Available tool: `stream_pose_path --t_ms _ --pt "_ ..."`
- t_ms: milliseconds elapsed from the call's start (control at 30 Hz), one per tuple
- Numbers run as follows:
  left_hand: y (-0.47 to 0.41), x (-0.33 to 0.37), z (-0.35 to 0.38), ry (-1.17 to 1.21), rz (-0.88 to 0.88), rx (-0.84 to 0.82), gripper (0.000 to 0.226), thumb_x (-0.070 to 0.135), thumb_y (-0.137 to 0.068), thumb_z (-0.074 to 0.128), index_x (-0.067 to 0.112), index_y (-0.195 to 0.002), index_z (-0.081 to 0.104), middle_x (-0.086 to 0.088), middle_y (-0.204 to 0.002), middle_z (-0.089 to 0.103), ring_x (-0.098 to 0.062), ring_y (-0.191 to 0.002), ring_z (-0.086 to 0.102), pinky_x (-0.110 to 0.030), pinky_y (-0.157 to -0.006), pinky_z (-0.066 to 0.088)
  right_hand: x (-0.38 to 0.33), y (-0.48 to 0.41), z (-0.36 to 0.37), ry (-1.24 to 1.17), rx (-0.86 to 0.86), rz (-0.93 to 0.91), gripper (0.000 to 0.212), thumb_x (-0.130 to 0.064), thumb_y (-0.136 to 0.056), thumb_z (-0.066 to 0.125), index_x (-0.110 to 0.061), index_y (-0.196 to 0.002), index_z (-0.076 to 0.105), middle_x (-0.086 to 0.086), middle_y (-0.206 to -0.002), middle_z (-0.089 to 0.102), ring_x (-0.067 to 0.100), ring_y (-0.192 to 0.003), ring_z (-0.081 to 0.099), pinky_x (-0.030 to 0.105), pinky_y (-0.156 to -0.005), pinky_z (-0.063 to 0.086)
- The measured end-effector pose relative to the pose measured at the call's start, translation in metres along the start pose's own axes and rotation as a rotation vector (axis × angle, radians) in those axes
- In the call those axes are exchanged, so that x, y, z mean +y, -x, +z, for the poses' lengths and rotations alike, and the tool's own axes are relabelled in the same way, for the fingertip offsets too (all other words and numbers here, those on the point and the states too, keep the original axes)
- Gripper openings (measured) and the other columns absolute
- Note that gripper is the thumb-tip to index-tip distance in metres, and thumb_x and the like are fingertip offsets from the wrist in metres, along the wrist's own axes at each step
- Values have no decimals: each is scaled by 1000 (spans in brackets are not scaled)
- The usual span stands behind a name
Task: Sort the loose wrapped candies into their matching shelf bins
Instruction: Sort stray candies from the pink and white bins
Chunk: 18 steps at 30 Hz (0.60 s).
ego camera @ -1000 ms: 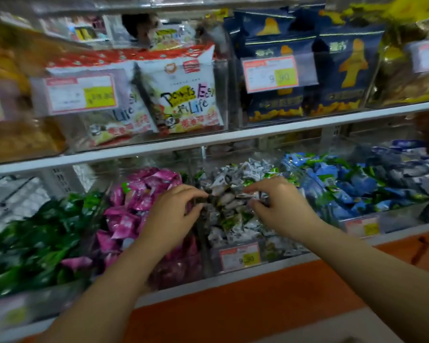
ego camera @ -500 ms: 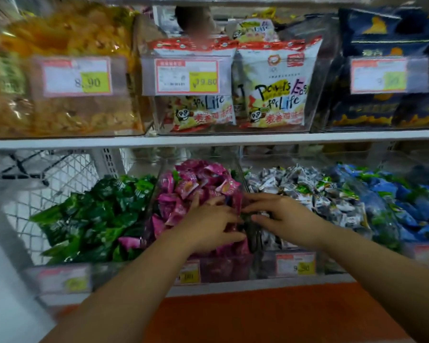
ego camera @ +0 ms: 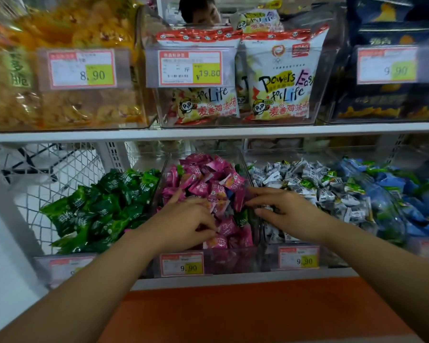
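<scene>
Four clear bins line the lower shelf: green candies point(ego camera: 92, 209), pink candies point(ego camera: 208, 184), white-grey candies point(ego camera: 307, 194) and blue candies point(ego camera: 406, 201). My left hand point(ego camera: 183, 219) rests on the pink pile with bent fingers pressing into the wrappers. My right hand point(ego camera: 285, 211) reaches left over the divider between the pink and white-grey bins, thumb and fingers apart. A stray green candy point(ego camera: 242, 217) lies in the pink bin just beyond those fingertips. Several green-marked wrappers point(ego camera: 328, 178) sit among the white-grey ones.
Price tags point(ego camera: 182, 267) hang on the bin fronts. The upper shelf point(ego camera: 208, 133) carries snack bags in clear boxes. A white wire mesh panel point(ego camera: 60, 174) stands at the left. An orange ledge point(ego camera: 233, 310) runs below the shelf. A person shows behind the shelving.
Both hands moved left from the white-grey bin; the left now lies on the pink pile and the right at the divider. The view has swung left and come closer.
</scene>
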<state>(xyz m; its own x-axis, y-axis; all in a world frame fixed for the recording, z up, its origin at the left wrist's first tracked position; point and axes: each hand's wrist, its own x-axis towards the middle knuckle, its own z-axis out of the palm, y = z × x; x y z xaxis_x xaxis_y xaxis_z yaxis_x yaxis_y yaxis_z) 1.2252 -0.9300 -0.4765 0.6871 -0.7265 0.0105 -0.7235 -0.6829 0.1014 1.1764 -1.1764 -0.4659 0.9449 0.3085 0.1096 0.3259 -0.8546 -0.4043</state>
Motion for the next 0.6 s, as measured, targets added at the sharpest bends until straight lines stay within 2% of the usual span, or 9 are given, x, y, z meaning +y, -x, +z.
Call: stream_pose_path --t_ms 33,100,200,267,367,467,600 --pt "-2 2 -3 17 3 45 23 44 -93 52 36 -107 68 22 -113 62 0 -126 39 -50 -118 5 0 0 0 5 -3 0 32 -28 -99 47 -30 -129 56 -13 -152 30 10 -128 43 21 -96 39" --pt "-11 10 -10 63 -9 161 21 37 -93 54 34 -109 68 19 -109 65 -2 -106 54 -40 -110 29 -1 -1 0 15 -4 0 32 -28 -99 47 -30 -129 56 -13 -152 30 11 -125 46 19 -93 39" --pt "-31 24 -10 245 -94 195 27 30 -94 56 27 -119 64 10 -115 66 -7 -102 60 -29 -93 47 -2 -1 0 6 10 0 32 -27 -98 48 -29 -129 57 -13 -152 31 10 -125 46 17 -95 36" --pt "-45 33 -2 226 -135 143 28 35 -92 57 26 -118 64 6 -111 67 -12 -99 62 -32 -84 52 -2 -1 2 -20 20 4 32 -26 -98 49 -28 -129 56 -13 -152 30 9 -131 40 16 -98 33" --pt "-58 41 12 -21 -199 115 36 48 -88 58 28 -118 63 3 -107 66 -17 -97 62 -29 -74 46 0 0 4 -42 33 -1 33 -24 -98 49 -26 -131 55 -12 -153 28 9 -137 32 17 -102 32" --pt "-63 44 18 -75 -245 125 39 45 -88 59 29 -123 59 2 -112 63 -19 -104 58 -33 -82 41 2 1 5 -58 40 -3 33 -24 -98 49 -26 -131 55 -13 -153 27 8 -138 30 14 -101 29" --pt "-59 44 16 110 -290 161 38 35 -86 63 31 -123 58 7 -114 65 -16 -103 60 -37 -88 47 2 0 7 -92 45 1 33 -24 -98 49 -27 -130 55 -13 -153 28 7 -138 30 18 -106 29"
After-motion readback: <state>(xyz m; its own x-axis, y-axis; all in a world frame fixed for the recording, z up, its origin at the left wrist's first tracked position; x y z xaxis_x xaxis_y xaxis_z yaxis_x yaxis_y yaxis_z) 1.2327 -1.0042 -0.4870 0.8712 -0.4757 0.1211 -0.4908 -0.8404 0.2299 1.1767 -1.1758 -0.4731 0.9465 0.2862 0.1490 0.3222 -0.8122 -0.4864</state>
